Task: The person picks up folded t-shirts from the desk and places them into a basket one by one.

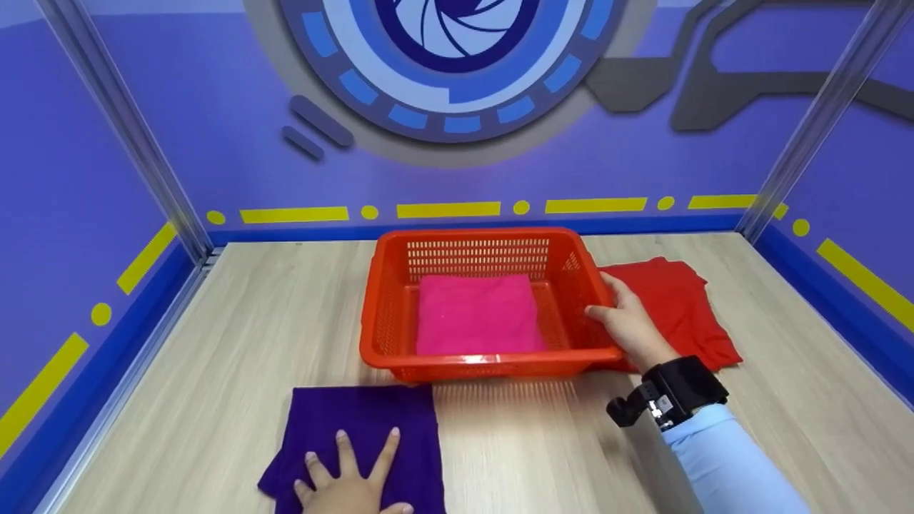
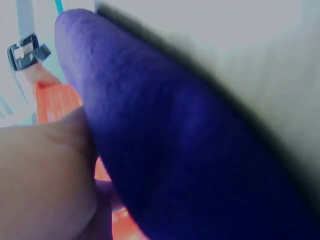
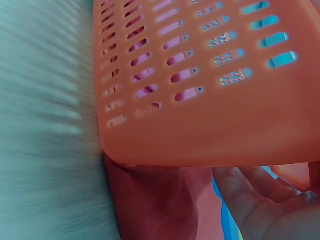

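My right hand (image 1: pixel 632 325) grips the right side of an orange-red plastic basket (image 1: pixel 493 364), its thumb over the rim and its fingers on the outside. Inside the basket lies a folded pink cloth (image 1: pixel 478 314). In the right wrist view the slotted basket wall (image 3: pixel 200 130) fills much of the picture, with the hand (image 3: pixel 275 210) at its edge. My left hand (image 1: pixel 350 492) rests with spread fingers on a purple cloth (image 1: pixel 371 410) in front of the basket. Close up in the left wrist view, the purple cloth (image 2: pixel 165 130) covers part of the left hand (image 2: pixel 45 175).
A red cloth (image 1: pixel 675 307) lies on the wooden table (image 1: pixel 514 457) to the right of the basket, partly behind the right hand. Blue-purple panels (image 1: pixel 214 143) with metal corner posts (image 1: pixel 136 135) enclose the table at the back and both sides.
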`<state>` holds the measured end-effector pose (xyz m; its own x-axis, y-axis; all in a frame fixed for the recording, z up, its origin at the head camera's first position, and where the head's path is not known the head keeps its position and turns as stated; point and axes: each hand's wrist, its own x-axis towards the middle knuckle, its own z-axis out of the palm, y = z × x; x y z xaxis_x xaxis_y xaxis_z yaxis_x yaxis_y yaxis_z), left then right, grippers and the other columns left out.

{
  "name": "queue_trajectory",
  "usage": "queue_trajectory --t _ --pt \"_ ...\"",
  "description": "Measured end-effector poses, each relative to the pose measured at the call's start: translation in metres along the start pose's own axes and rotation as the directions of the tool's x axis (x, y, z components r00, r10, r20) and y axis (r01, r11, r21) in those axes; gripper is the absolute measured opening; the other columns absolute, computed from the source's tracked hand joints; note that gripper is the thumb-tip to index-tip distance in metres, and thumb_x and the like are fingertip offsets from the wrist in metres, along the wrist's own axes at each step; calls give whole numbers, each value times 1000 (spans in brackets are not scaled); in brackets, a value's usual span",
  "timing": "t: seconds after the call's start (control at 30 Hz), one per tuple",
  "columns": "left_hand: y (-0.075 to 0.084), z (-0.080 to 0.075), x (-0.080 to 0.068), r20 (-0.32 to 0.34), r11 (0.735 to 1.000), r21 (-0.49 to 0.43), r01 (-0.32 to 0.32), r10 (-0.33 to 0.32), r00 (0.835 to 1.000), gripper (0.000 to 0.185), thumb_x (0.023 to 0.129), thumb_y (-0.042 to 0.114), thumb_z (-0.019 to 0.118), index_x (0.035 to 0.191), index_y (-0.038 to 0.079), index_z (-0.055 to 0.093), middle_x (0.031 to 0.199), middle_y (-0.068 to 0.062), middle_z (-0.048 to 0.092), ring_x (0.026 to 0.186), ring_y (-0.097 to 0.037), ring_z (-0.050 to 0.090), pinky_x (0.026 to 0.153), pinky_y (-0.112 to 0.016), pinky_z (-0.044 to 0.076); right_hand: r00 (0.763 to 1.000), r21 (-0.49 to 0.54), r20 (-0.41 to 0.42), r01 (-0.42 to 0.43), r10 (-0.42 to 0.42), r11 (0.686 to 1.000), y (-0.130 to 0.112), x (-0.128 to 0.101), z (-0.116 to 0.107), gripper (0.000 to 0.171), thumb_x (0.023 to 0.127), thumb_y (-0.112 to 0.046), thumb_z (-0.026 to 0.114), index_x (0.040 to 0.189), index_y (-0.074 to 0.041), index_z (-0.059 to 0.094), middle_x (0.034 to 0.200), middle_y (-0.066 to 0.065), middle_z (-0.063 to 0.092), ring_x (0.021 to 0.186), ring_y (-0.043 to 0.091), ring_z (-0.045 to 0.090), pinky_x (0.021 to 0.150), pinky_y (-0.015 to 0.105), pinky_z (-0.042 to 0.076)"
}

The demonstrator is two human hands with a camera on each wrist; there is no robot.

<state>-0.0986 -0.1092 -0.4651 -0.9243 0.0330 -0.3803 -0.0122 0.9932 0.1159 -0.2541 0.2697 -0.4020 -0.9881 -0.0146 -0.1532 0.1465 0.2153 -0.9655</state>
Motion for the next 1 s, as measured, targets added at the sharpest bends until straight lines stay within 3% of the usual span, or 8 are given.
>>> queue_trajectory --t 0.17,0.33,0.63,0.8,1.0 --pt "18 -2 -3 35 1000 19 1 -2 999 93 66 76 54 146 41 24 142 -37 25 112 -74 22 82 -77 30 1000 15 12 15 -16 1000 2 0 1 68 95 -6 47 152 -16 10 144 15 33 123 36 42 95 47 44" --pt "35 -2 -7 -76 997 41 -67 70 995 92 67 75 56 145 34 31 135 -42 32 105 -75 28 76 -76 35 1000 21 10 26 -26 999 0 0 1 68 95 -5 46 152 -16 10 145 16 32 124 37 41 96 48 43" --pt "64 8 -11 -166 991 102 -90 106 980 91 67 76 54 144 34 34 132 -41 37 103 -73 35 70 -73 40 1000 -17 -2 -1 1 1000 1 3 1 70 95 -9 49 152 -18 10 145 14 32 123 34 42 97 47 42" --pt "80 12 -11 -185 985 119 -124 145 972 91 67 76 55 144 31 35 132 -41 36 102 -73 36 68 -74 40 1000 -4 -3 6 -6 1000 3 1 0 70 95 -9 50 152 -18 10 145 13 32 123 34 43 96 47 43" --pt "104 17 -11 -158 979 134 -155 176 972 90 69 74 55 145 31 34 139 -35 33 102 -74 34 67 -74 40 1000 9 -8 -3 4 1000 3 -1 1 70 95 -9 50 152 -20 10 145 12 32 123 34 43 95 45 44"
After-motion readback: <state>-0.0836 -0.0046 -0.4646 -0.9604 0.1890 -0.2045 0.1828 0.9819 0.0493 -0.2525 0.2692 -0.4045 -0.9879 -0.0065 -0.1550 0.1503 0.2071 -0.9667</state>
